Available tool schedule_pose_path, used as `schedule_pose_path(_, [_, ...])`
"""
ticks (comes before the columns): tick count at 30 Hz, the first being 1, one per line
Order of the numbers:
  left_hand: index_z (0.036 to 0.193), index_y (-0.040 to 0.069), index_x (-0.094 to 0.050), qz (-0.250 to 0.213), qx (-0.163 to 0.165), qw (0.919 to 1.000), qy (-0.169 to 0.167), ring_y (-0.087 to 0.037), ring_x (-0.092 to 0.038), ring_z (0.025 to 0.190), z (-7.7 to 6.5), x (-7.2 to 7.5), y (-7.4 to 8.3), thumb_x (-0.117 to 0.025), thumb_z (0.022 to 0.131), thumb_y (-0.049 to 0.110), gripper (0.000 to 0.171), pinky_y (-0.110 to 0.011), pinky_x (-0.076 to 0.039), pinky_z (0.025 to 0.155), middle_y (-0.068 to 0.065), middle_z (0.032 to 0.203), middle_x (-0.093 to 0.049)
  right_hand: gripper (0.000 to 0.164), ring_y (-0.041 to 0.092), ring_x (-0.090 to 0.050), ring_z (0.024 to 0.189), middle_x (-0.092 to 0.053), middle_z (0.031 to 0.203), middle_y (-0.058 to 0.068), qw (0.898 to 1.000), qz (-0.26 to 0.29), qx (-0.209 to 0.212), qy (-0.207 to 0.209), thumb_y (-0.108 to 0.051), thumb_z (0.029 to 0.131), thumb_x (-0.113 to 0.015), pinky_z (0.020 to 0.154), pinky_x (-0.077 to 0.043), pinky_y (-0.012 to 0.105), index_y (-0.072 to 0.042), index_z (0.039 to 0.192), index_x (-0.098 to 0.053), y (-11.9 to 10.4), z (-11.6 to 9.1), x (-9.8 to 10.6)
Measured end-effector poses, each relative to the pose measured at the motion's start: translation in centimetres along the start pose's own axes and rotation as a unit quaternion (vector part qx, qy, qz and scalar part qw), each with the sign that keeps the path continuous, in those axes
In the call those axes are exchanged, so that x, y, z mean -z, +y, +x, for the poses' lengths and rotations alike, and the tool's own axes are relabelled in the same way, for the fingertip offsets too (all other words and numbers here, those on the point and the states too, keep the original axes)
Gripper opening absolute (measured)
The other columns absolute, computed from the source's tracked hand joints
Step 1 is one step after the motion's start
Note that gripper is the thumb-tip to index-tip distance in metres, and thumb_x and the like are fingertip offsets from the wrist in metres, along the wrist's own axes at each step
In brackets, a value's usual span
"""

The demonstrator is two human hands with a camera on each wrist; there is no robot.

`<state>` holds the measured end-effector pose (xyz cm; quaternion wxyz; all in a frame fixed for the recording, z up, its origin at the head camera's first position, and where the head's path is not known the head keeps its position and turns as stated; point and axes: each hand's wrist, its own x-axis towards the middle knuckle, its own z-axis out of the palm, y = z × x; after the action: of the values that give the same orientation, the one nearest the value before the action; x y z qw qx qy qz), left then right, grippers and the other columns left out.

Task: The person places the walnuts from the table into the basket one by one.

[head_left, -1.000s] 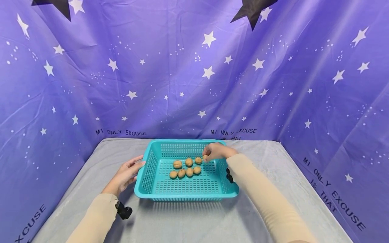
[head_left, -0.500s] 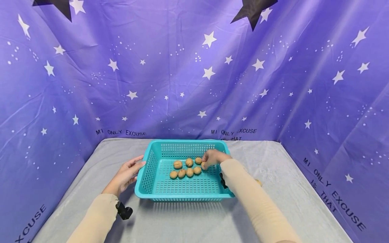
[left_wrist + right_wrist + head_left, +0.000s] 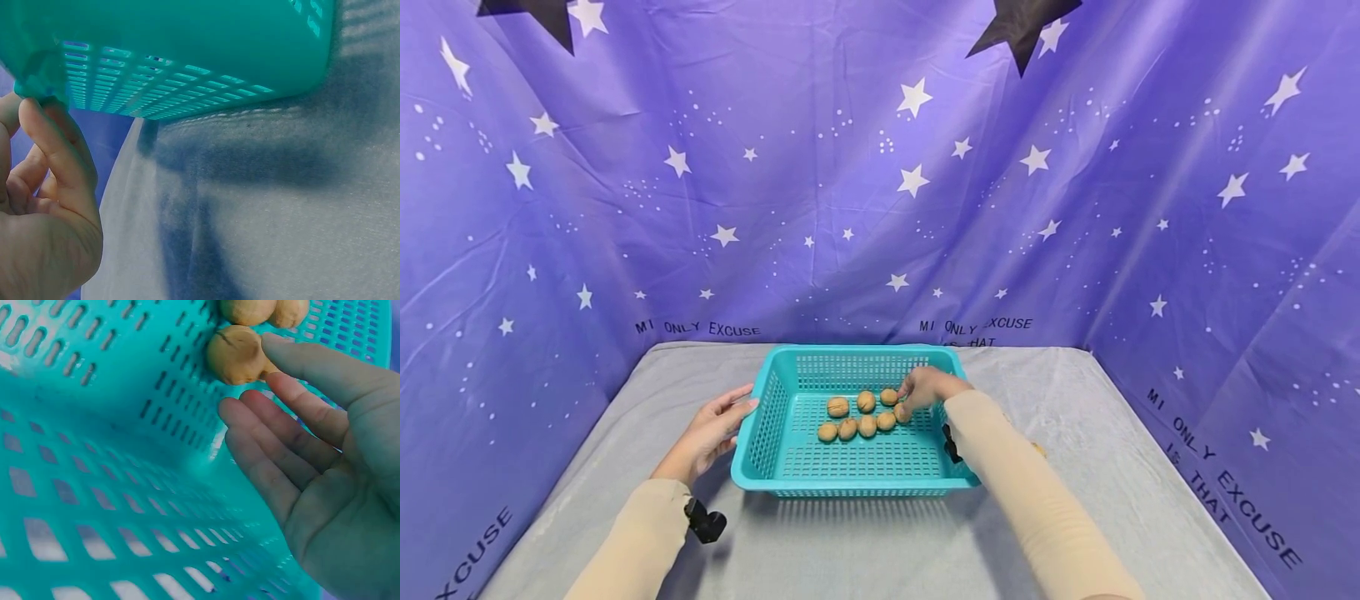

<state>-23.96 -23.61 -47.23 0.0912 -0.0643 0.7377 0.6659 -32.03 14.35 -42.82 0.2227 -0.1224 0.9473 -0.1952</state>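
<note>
A turquoise plastic basket with slotted walls stands on the cloth-covered table. Several walnuts form two rows on its floor. My left hand grips the basket's left rim, which the left wrist view shows between thumb and fingers. My right hand reaches down inside the basket on the right. Its thumb and index finger pinch a walnut at the right end of the front row. In the right wrist view this walnut sits at the thumb tip, while the other fingers extend loosely.
Grey cloth covers the table. A small yellowish-brown thing shows beside the right sleeve, mostly hidden by it. Behind hangs a purple star-printed curtain. Both wrists carry black camera mounts.
My right hand has brought its walnut down and toward the near side, to the right end of the front row. The left hand and the basket have stayed in place.
</note>
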Motion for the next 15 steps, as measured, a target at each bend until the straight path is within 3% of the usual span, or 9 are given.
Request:
schedule_pose_path(5, [0.156, 0.019, -0.039, 0.006, 0.001, 1.0, 0.002, -0.01, -0.066, 0.095, 0.0, 0.0, 0.0, -0.07, 0.094, 0.047, 0.074, -0.027, -0.053, 0.068, -0.005, 0.127, -0.06, 0.035, 0.024, -0.059, 0.115, -0.066, 0.119, 0.002, 1.0, -0.002, 0.011, -0.001, -0.022, 0.088, -0.08, 0.095, -0.051, 0.044, -0.013, 0.121, -0.07, -0.6, -0.5, 0.9])
schedule_pose_path(10, [0.156, 0.019, -0.037, 0.004, -0.003, 1.0, -0.005, -0.01, -0.067, 0.097, 0.0, -0.1, -0.1, -0.07, 0.093, 0.047, 0.076, -0.028, -0.055, 0.07, -0.007, 0.13, -0.059, 0.033, 0.021, -0.061, 0.108, -0.067, 0.112, 0.0, 0.999, -0.018, 0.042, 0.006, -0.019, 0.093, -0.074, 0.09, -0.052, 0.038, -0.009, 0.124, -0.069, -1.1, -1.3, 1.9])
schedule_pose_path(15, [0.156, 0.019, -0.038, 0.005, -0.004, 1.0, -0.001, -0.01, -0.067, 0.096, 0.0, 0.0, -0.1, -0.07, 0.094, 0.047, 0.075, -0.028, -0.054, 0.07, -0.006, 0.129, -0.059, 0.036, 0.022, -0.062, 0.11, -0.067, 0.117, 0.006, 0.997, -0.003, 0.071, 0.013, -0.019, 0.093, -0.075, 0.091, -0.052, 0.039, -0.007, 0.126, -0.067, -1.2, -1.5, 2.8])
